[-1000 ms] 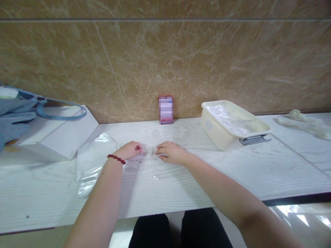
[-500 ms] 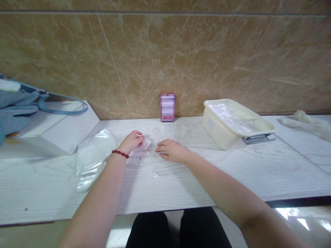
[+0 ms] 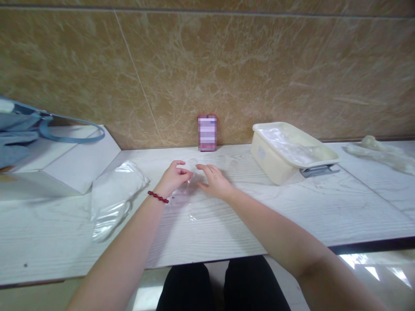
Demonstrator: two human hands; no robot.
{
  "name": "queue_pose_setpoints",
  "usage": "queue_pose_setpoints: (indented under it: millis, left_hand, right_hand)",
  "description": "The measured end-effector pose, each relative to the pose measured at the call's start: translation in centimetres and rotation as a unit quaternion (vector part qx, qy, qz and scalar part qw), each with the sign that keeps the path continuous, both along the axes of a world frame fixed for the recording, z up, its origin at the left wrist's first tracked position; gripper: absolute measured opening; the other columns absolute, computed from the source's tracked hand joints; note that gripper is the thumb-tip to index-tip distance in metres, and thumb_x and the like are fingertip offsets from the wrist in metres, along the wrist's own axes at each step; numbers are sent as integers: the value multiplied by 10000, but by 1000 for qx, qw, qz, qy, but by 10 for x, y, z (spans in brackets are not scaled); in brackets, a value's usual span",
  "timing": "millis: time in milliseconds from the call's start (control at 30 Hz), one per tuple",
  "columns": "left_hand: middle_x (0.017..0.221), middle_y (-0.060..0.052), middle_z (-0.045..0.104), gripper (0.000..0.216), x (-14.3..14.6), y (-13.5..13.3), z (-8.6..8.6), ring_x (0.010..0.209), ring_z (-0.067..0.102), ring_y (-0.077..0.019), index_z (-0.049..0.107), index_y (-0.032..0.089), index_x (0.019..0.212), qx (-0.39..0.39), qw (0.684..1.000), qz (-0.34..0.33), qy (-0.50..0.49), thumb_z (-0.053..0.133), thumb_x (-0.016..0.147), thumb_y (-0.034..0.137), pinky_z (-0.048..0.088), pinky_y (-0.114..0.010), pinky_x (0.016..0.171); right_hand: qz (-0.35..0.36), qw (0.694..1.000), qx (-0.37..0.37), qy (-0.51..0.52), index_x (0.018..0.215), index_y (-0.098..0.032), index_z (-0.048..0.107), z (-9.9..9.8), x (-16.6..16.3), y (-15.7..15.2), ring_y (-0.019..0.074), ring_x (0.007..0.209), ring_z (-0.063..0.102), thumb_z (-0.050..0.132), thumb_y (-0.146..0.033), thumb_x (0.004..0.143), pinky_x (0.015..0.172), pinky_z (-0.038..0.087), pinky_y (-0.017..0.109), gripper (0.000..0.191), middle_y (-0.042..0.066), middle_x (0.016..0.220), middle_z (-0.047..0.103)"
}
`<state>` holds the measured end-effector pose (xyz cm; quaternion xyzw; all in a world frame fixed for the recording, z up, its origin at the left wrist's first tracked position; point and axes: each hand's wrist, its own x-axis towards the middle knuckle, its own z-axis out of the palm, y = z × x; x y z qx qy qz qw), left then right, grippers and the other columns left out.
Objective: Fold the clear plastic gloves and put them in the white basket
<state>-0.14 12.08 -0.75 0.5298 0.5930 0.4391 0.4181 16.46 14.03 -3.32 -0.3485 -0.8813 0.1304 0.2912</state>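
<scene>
Pinching a small clear piece of plastic between thumb and fingertips of the left hand, just above the table, in the space between both hands. Holding the right hand close by, fingers spread, with nothing plainly caught between them; impossible to make out whether touching any thin film underneath. Too see-through to trace the full outline of the piece, or to say whether joined to the clear sheet lying flat nearer the front edge.

By judgement, partway through handling this one piece: gripped by the left hand, not yet let go, not yet laid down. To the left, no hand on the stack of clear bags, spread flat just beside the white box. To the right, more clear plastic inside the cream tub, lidless and well apart from both hands; too shiny and overlapped to count. Impossible to judge from here the share finished against the share waiting.

Propped upright against the wall, between hands and tub, a phone with a blurred screen. At the far right, a crumpled plastic bag; at the left edge, a blue bag, strap looped over the box.
</scene>
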Motion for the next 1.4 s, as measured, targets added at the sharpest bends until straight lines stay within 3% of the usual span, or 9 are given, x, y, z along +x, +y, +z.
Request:
queue_pose_setpoints:
  millis: [133, 333, 400, 467, 600, 733, 900, 1400]
  left_hand:
    - [644, 27, 599, 458, 7, -1, -6, 612, 589, -126, 340, 184, 937, 2, 1000, -29, 1, 640, 596, 242, 464, -289, 631]
    - [765, -29, 613, 325, 5, 1, -5, 670, 613, -141, 362, 190, 989, 1, 998, -38, -54, 481, 747, 371, 488, -324, 638]
    - [809, -45, 607, 305, -4, 5, -4, 715, 607, -151, 414, 180, 977, 34, 999, -33, 14, 434, 766, 401, 486, -332, 653]
    - [854, -59, 607, 298, -17, 9, -6, 788, 587, -166, 500, 169, 922, 83, 985, -56, 141, 443, 754, 409, 471, -342, 716]
    - [1001, -53, 591, 282, -36, 17, -11, 992, 499, -182, 627, 198, 874, 141, 915, -161, 343, 479, 732, 392, 353, -327, 918]
    - [1204, -38, 486, 326, -40, 19, -18, 1132, 397, -180, 630, 245, 975, 121, 879, -222, 403, 478, 740, 413, 260, -298, 985]
    - [1340, -9, 335, 370, -35, 16, -20, 1246, 223, -237, 598, 303, 1025, 87, 852, -249, 452, 513, 706, 470, 157, -364, 1015]
    - [1408, -16, 166, 580, -34, 12, -21, 1267, 48, -348, 493, 371, 1135, -3, 831, -259, 492, 443, 632, 656, 63, -503, 981]
  right_hand:
    - [31, 1000, 0, -1, 1270, -183, 243, 1, -1, -1, 202, 1106, 342, 528, -172, 692, 892, 297, 367, 645, 85, 1148, 492]
    - [19, 999, -33, -30, 1242, -179, 306, 5, 0, 1, 162, 945, 475, 470, -107, 730, 847, 320, 315, 542, 36, 913, 600]
    - [27, 998, -33, -44, 1158, -191, 418, 5, 1, 2, 154, 908, 492, 471, -112, 742, 829, 325, 299, 427, 26, 875, 602]
    - [36, 997, -21, -62, 992, -199, 543, 5, 2, 3, 157, 905, 491, 484, -123, 743, 817, 324, 295, 266, 30, 881, 600]
    - [42, 995, -4, -87, 796, -203, 604, 6, 4, 1, 176, 939, 470, 521, -120, 713, 806, 312, 310, 143, 24, 888, 603]
    - [28, 995, 0, -93, 799, -223, 611, 6, 5, 0, 190, 962, 454, 533, -159, 709, 799, 301, 339, 135, 15, 930, 598]
    - [28, 994, 1, -109, 818, -241, 625, 5, 8, 0, 195, 986, 437, 529, -206, 720, 815, 283, 364, 141, 23, 985, 582]
    - [24, 991, -8, -132, 798, -256, 649, 8, 22, 6, 190, 968, 465, 519, -173, 699, 808, 297, 352, 182, 7, 962, 604]
